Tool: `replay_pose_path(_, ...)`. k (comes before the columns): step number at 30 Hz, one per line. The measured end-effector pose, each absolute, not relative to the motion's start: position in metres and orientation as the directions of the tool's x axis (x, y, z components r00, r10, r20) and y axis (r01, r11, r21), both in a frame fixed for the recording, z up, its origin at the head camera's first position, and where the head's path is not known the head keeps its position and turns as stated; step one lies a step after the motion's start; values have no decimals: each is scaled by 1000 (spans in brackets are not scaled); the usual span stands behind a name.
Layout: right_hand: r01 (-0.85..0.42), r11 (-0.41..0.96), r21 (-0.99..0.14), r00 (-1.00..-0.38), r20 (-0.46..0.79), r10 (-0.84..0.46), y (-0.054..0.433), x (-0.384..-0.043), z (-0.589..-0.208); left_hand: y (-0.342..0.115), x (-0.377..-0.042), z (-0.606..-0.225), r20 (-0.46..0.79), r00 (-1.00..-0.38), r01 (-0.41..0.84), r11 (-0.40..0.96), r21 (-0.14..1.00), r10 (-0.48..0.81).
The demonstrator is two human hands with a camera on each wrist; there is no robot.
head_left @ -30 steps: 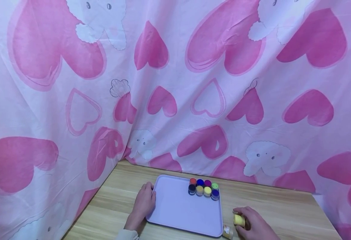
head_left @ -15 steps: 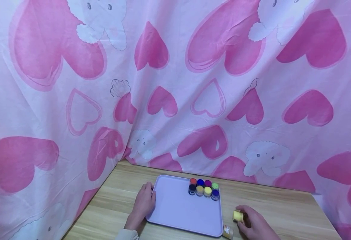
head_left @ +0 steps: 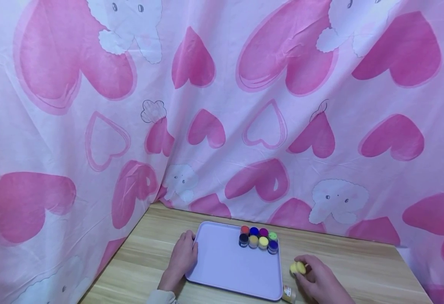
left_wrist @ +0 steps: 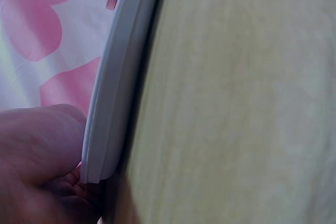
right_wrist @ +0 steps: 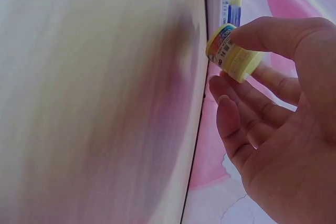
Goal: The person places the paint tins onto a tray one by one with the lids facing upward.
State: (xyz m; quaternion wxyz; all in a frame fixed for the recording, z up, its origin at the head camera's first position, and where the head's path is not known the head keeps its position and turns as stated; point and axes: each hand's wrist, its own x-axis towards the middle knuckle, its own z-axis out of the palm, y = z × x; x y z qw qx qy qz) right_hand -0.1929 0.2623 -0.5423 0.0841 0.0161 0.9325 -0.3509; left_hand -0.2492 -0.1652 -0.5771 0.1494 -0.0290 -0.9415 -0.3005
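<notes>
A small yellow paint pot (head_left: 298,267), probably light, stiff and smooth, is pinched by its sides in the right hand (head_left: 318,282) just right of the tray (head_left: 222,270), whose left rim is gripped by the left hand (head_left: 182,258).

Left hand (head_left: 182,258): my palm faces down, forearm running back toward my body, a pale cuff at the wrist.
Left fingers (left_wrist: 63,190): curled, thumb on top, clamped on a thin edge.
Right hand (head_left: 318,280): raised slightly, palm turned inward, wrist near the lower frame edge.
Right fingers (right_wrist: 236,119): my thumb and index pinch a small round item at their tips; the other three are loosely extended below, close together.
</notes>
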Motion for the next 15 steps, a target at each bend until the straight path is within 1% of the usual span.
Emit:
replay_pose_path(4,48,762,-645,-990,-130,-47,258,-194,-539,-165,-249,-577,312,-949,151,819,554,-36)
replay_pose_path(7,45,760,-649,-991,-122,-46,253,-196,-538,-164,-248,-576,327,-945,163,819,550,-32)
replay_pose_path(15,2,759,-651,-995,-74,-60,238,-201,-534,-165,-247,-575,300,-953,144,820,554,-36)
